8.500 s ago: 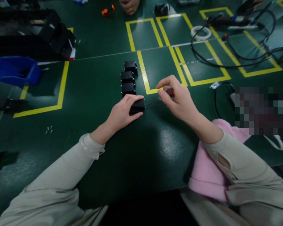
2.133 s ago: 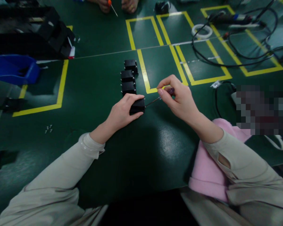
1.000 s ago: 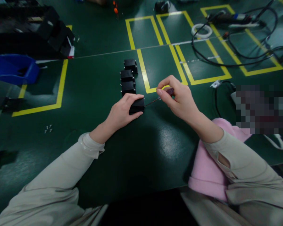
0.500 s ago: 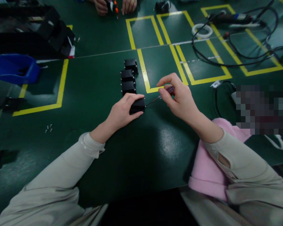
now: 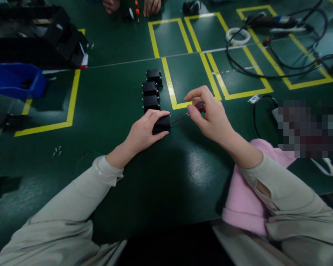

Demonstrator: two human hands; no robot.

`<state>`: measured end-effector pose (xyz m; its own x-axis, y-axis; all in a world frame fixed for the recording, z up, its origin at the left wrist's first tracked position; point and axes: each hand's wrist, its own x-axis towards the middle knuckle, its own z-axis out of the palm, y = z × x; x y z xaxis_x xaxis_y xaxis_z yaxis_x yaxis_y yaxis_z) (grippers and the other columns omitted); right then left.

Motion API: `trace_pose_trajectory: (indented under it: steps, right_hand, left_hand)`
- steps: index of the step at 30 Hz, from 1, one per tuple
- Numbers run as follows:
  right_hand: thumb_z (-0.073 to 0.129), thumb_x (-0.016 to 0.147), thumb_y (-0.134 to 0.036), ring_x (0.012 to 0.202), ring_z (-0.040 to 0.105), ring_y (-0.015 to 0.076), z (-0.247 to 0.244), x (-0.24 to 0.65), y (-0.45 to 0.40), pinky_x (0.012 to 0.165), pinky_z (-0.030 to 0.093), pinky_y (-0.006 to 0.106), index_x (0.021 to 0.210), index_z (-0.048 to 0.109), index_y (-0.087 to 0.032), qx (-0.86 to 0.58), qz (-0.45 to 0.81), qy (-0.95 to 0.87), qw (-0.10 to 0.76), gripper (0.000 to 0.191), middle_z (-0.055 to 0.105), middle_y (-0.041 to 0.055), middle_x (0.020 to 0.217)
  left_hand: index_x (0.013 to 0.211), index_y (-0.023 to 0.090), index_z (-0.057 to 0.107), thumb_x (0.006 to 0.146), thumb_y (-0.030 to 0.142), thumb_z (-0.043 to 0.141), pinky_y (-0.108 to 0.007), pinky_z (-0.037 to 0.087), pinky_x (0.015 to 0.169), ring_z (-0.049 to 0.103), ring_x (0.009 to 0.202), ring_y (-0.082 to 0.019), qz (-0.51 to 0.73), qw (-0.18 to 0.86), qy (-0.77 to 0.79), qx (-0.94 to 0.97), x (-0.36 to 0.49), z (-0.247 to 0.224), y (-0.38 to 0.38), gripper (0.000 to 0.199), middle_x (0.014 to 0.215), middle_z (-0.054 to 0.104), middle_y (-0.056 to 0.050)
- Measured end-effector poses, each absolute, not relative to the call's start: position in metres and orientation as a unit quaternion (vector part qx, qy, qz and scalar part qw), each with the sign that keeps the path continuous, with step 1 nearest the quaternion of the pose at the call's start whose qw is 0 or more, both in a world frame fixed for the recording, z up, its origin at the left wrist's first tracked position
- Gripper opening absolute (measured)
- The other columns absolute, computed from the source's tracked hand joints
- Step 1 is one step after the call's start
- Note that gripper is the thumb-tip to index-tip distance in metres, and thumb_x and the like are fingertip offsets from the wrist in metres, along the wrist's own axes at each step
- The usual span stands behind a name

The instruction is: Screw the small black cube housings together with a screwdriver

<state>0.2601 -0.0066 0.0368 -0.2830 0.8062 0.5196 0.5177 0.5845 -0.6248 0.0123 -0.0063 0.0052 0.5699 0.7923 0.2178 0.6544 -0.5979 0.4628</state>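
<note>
My left hand [image 5: 144, 132] grips a small black block [image 5: 163, 122] on the green table, fingers over its top and thumb along its near side. In my right hand [image 5: 211, 114] is a screwdriver [image 5: 180, 118] with a dark handle, pinched between thumb and fingers. Its thin shaft slants down to the left, and the tip meets the block's right end by a small screw. Just beyond my left hand, more black blocks [image 5: 151, 101] with shiny screws at their ends stand in a row. Several loose screws [image 5: 57, 150] lie to the left.
A blue bin [image 5: 18, 80] and a black rack [image 5: 55, 35] stand at the left. Yellow tape [image 5: 169, 83] marks rectangles on the table. Black cables [image 5: 233, 66] and a white ring [image 5: 238, 36] lie at right, pink cloth [image 5: 244, 195] under my right forearm. Another person's hands [image 5: 152, 7] are at the far edge.
My hands, the block and the screwdriver stay almost in place. Across the table, the other person's hand on the left has moved left, away from the orange-and-black item.
</note>
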Motion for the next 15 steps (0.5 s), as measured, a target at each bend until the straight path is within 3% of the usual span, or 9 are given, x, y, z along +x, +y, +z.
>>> trace_pose_trajectory:
  steps: [5,11,15]
  right_hand:
    - [0.052,0.099,-0.044,0.065,0.055,0.0089,0.0354,0.2602,-0.0060,0.059,0.043,0.024,0.096,0.059,-0.020,-0.425,0.171,-0.781,0.425,0.026,0.058,-0.0011,0.082]
    - [0.049,0.099,-0.038,0.062,0.051,0.0098,0.0364,0.2599,-0.0067,0.061,0.046,0.026,0.107,0.057,-0.021,-0.423,0.176,-0.780,0.426,0.021,0.055,-0.0026,0.077]
    - [0.050,0.099,-0.045,0.065,0.055,0.0106,0.0362,0.2607,-0.0058,0.059,0.045,0.025,0.098,0.059,-0.022,-0.430,0.179,-0.780,0.418,0.025,0.058,-0.0011,0.079]
  left_hand:
    - [0.142,0.023,0.048,0.090,0.028,0.070,-0.046,0.051,0.109,0.060,0.128,-0.028,0.205,0.171,0.419,0.868,0.0121,0.0053,-0.0067,0.056,0.137,0.058,-0.009]
    - [0.141,0.023,0.049,0.090,0.027,0.069,-0.046,0.051,0.110,0.060,0.128,-0.028,0.206,0.171,0.417,0.868,0.0126,0.0058,-0.0064,0.055,0.136,0.058,-0.009]
    - [0.142,0.024,0.048,0.090,0.028,0.069,-0.046,0.051,0.110,0.059,0.128,-0.028,0.203,0.172,0.419,0.868,0.0128,0.0059,-0.0067,0.055,0.137,0.058,-0.009]
